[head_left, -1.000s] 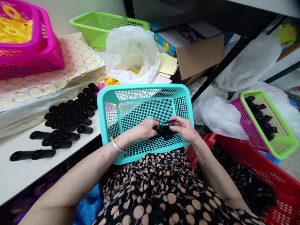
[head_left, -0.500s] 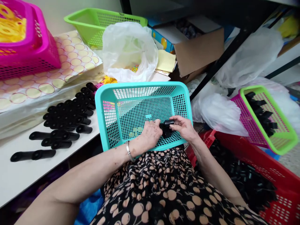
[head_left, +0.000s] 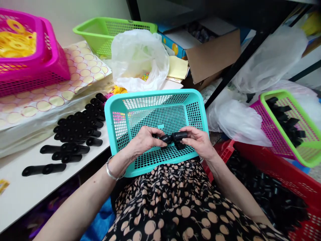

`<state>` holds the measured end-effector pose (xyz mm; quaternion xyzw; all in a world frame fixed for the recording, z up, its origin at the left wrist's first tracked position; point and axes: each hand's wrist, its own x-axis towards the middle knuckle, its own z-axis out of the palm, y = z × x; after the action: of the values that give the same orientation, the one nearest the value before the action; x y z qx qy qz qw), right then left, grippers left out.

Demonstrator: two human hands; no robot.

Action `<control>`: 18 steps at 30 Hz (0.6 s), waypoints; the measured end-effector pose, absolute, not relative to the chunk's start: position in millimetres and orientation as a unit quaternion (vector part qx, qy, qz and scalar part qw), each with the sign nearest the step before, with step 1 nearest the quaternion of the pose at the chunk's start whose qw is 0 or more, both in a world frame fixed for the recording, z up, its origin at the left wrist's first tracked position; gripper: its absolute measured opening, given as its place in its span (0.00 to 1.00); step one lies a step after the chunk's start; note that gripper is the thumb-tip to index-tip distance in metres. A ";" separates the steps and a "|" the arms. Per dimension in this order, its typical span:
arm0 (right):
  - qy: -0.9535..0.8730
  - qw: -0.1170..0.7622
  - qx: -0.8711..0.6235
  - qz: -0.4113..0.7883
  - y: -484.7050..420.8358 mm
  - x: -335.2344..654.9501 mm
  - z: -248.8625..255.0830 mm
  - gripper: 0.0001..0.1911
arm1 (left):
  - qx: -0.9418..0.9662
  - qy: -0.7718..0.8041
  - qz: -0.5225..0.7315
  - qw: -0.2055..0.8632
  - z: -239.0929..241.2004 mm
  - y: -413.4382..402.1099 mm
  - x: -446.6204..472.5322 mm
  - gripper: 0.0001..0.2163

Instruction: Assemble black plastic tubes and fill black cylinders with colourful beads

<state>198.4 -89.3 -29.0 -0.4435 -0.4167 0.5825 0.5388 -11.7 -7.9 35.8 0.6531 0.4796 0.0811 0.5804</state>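
Observation:
My left hand and my right hand meet over a turquoise mesh basket that rests on my lap. Each hand pinches a short black plastic tube; the left tube and the right tube are held end to end at the middle. More black pieces lie in the basket just below them. A silver bangle is on my left wrist.
Assembled black tubes lie in rows on the white table at the left. A red basket of black parts sits at the right, a green-and-pink basket beyond it. A pink basket, a green basket, a plastic bag and a cardboard box stand behind.
My left hand lifted from the pile in the basket with a black tube and brought it up against the tube in my right hand. The view shifted slightly.

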 end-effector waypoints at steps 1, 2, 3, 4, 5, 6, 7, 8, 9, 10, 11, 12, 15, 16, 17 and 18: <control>-0.421 0.541 -0.439 0.581 -89.5 196.5 -26.7 0.16 | 0.645 0.479 0.088 0.589 37.5 -8.6 -12.3 0.09; -0.426 0.542 -0.436 0.579 -89.4 194.8 -25.1 0.16 | 0.641 0.476 0.091 0.595 38.5 -9.2 -12.5 0.10; -0.431 0.541 -0.433 0.578 -89.1 193.6 -24.0 0.17 | 0.639 0.472 0.094 0.601 39.2 -9.6 -12.4 0.10; -0.438 0.539 -0.431 0.576 -88.7 192.8 -23.4 0.17 | 0.637 0.468 0.095 0.605 39.6 -9.9 -12.2 0.10; -0.443 0.537 -0.430 0.574 -88.3 192.4 -23.1 0.17 | 0.636 0.465 0.097 0.609 39.8 -10.1 -11.9 0.10; -0.448 0.535 -0.431 0.572 -88.1 192.3 -23.1 0.16 | 0.635 0.464 0.099 0.610 40.1 -10.2 -11.5 0.09; -0.453 0.533 -0.431 0.570 -87.9 192.3 -23.1 0.16 | 0.634 0.464 0.099 0.611 40.3 -10.4 -11.1 0.09; -0.456 0.532 -0.431 0.569 -87.9 192.2 -23.0 0.16 | 0.633 0.465 0.099 0.611 40.3 -10.7 -10.5 0.09; -0.459 0.530 -0.430 0.568 -88.2 191.8 -22.9 0.16 | 0.632 0.464 0.098 0.613 40.0 -11.0 -9.9 0.09; -0.461 0.529 -0.428 0.569 -88.5 191.0 -22.8 0.16 | 0.631 0.461 0.097 0.616 39.4 -11.4 -9.1 0.09; -0.463 0.528 -0.426 0.571 -88.9 189.7 -22.7 0.16 | 0.630 0.458 0.097 0.620 38.4 -11.7 -8.1 0.09; -0.462 0.524 -0.425 0.575 -89.3 187.8 -22.7 0.17 | 0.622 0.456 0.105 0.628 37.1 -11.9 -6.9 0.10; -0.451 0.512 -0.425 0.595 -89.6 179.9 -24.0 0.20 | 0.572 0.466 0.176 0.651 33.4 -12.9 -2.9 0.17; -0.440 0.512 -0.429 0.600 -89.4 176.8 -24.8 0.21 | 0.560 0.475 0.203 0.647 32.9 -13.8 -1.6 0.19; -0.425 0.517 -0.437 0.601 -89.3 173.5 -25.6 0.21 | 0.556 0.483 0.223 0.638 32.8 -15.3 -0.4 0.19; -0.407 0.528 -0.445 0.597 -89.3 170.1 -26.2 0.21 | 0.560 0.486 0.232 0.629 33.1 -17.6 0.8 0.18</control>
<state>170.1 -89.3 -26.2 -0.4455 -0.4071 0.5973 0.5283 0.8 -17.6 33.1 0.5605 0.4859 0.2319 0.6292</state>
